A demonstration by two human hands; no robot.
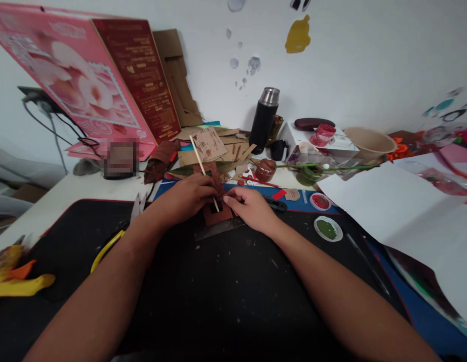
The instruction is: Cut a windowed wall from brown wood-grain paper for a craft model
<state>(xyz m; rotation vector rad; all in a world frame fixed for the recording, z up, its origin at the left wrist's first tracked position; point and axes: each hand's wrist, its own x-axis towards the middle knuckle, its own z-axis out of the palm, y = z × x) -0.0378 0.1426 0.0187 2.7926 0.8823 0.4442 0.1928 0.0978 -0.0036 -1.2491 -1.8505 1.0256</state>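
A flat brown piece with cut-out openings (219, 217), like a small painted cardboard frame, lies on a clear sheet (206, 233) at the far side of the black mat. My left hand (190, 196) is closed over its left side, with a thin wooden stick (197, 155) running slantwise under the fingers. The stick's lower end shows over an opening in the frame. From the right, my right hand (252, 205) pinches the frame's right edge between thumb and fingers. My fingers hide the middle of the frame.
Scissors with yellow handles (107, 251) lie left of my left arm. Behind are cardboard scraps (206, 143), a black thermos (264, 120) and a jar of brown paint (265, 170). Lids with red (320, 201) and green paint (327, 229) sit at right, near white paper (402, 216).
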